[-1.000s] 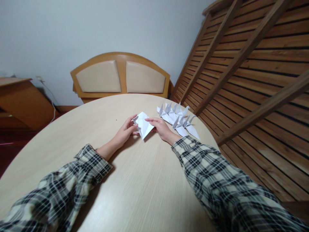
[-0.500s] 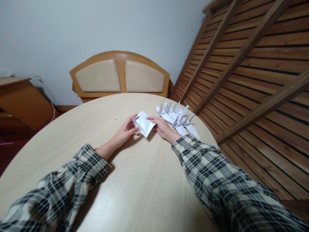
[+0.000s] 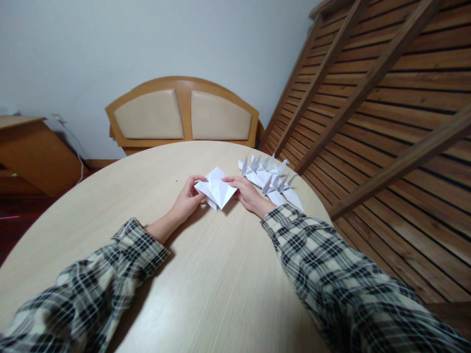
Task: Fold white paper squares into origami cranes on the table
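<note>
A white, partly folded sheet of paper point(image 3: 217, 189) is held just above the round pale wooden table point(image 3: 206, 274), near its far side. My left hand point(image 3: 187, 200) pinches the paper's left flap with thumb and fingers. My right hand point(image 3: 247, 193) grips the paper's right edge, the fingers lying over the top. Both arms wear black-and-white plaid sleeves and rest on the tabletop.
Several finished white paper cranes point(image 3: 270, 179) stand in a cluster just right of my right hand, near the table's edge. A wooden chair with beige padding point(image 3: 182, 115) faces the table's far side. Slatted wooden panelling point(image 3: 386, 122) runs along the right, a wooden cabinet point(image 3: 33, 152) stands at left.
My left hand has pulled the paper's left flap outward to the left, opening the fold wider. My right hand has stayed in place on the right edge.
</note>
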### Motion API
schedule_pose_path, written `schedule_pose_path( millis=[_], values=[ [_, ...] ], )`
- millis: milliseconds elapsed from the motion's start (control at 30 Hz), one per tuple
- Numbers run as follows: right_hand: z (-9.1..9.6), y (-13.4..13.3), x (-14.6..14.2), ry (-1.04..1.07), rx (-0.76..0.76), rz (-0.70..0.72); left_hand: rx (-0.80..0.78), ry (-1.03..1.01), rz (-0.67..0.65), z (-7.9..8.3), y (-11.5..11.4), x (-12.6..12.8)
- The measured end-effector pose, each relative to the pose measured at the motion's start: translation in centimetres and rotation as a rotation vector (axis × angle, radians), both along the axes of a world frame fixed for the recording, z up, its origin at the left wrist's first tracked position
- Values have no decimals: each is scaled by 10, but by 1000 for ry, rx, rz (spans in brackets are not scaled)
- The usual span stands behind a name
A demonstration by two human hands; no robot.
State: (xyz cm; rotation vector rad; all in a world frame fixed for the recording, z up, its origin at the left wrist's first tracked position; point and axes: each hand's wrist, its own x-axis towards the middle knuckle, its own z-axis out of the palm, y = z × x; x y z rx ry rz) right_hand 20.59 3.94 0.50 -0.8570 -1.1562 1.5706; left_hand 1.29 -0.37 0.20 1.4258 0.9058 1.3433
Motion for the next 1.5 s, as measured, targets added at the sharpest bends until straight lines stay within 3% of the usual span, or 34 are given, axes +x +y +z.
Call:
schedule_pose_path(
  millis=[267,700,1333,1500],
  values=[
    [-4,0,0,-42,43,26,-11,132,44,3,-1,-1],
    [-5,3,-2,-4,41,-27,-205,-38,68,8,-2,1],
    [-5,-8,0,-221,282,146,-125,48,223,8,2,1],
    [-4,-10,-2,-263,335,142,-89,32,203,5,3,0]
  ],
)
